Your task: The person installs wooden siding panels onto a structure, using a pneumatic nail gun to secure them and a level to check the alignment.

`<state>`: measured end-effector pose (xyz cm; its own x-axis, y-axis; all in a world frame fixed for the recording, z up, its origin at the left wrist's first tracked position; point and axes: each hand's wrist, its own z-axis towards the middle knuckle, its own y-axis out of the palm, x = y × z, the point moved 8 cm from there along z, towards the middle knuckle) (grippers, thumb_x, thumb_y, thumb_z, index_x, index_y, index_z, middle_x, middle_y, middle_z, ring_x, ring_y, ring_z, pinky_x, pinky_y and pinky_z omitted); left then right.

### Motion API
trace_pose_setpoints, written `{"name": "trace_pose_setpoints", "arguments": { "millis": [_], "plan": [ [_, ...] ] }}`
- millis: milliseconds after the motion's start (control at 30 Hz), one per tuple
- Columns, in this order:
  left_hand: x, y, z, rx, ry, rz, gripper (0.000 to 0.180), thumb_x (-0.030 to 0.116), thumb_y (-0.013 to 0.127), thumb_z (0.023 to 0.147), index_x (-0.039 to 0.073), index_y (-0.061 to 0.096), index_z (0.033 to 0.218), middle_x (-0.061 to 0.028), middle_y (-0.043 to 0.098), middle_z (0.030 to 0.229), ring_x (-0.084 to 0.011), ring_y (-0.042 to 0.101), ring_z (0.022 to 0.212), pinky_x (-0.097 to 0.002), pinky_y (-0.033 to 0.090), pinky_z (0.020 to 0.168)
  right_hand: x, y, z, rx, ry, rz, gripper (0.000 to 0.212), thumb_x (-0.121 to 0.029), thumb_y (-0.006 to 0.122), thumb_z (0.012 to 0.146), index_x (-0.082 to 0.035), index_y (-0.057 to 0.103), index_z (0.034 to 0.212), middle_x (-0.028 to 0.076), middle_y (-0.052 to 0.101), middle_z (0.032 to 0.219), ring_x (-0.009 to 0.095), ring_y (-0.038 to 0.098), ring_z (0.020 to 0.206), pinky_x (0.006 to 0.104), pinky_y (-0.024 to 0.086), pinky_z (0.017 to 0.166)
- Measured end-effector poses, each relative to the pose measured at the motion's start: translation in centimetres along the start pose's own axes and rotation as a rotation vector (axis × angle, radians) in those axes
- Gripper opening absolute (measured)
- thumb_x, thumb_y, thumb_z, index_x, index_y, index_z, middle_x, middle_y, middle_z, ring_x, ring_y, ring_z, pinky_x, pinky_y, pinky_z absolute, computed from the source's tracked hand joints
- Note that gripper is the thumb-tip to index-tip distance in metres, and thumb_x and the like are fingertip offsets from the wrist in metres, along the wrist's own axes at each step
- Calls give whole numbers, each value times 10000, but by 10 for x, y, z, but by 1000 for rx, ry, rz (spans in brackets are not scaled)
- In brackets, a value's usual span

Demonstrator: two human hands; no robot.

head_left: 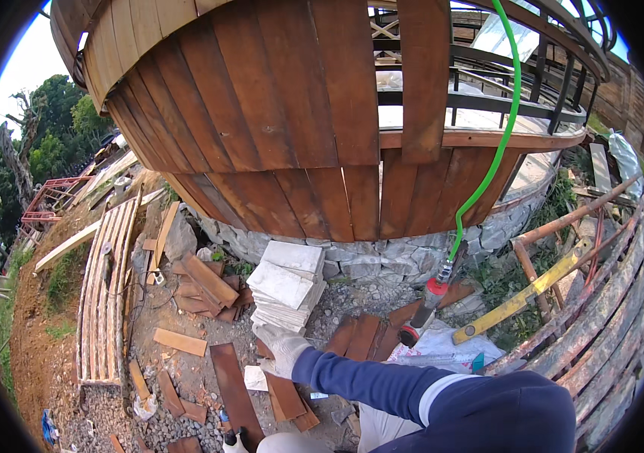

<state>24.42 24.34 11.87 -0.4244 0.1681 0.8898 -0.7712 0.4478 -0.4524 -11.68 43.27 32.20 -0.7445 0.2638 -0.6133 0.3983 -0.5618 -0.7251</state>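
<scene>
My right hand (286,349), in a pale glove, reaches from a navy sleeve to the lower near edge of a stack of white, slab-like pieces (286,281). Its fingers look stretched out against the stack, and I see nothing held in them. At the bottom edge, beside my pale trouser leg, is a white and black shape (236,441); I cannot make out whether it is my gloved left hand or a shoe. Right of the stack, a red and grey air tool (429,306) stands tilted, joined to a bright green hose (505,143).
Ahead curves a wall of brown wooden boards (261,98) above a stone base (367,263). Loose brown boards (233,389) lie on the gravel. A slatted wooden rack (103,294) is at left. A yellow bar (522,291) and weathered poles (601,332) stand at right.
</scene>
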Motion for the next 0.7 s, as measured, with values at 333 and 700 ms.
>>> {"name": "trace_pose_setpoints", "arguments": {
  "millis": [333,700],
  "plan": [
    [390,71,-102,-291,512,-618,132,54,697,921,29,652,1043,-77,718,1025,-158,662,953,-357,531,894,-88,-203,-148,299,-366,512,877,-128,780,807,35,352,1555,185,610,1354,320,623,1227,403,468,1079],
    [596,226,-234,-899,914,-487,446,9,665,858,3,632,1303,-147,695,1152,-215,692,1063,-333,527,974,-17,-409,-294,1218,-103,617,692,-81,511,911,-13,363,1584,134,509,1497,184,615,1072,267,521,819]
  ]
}}
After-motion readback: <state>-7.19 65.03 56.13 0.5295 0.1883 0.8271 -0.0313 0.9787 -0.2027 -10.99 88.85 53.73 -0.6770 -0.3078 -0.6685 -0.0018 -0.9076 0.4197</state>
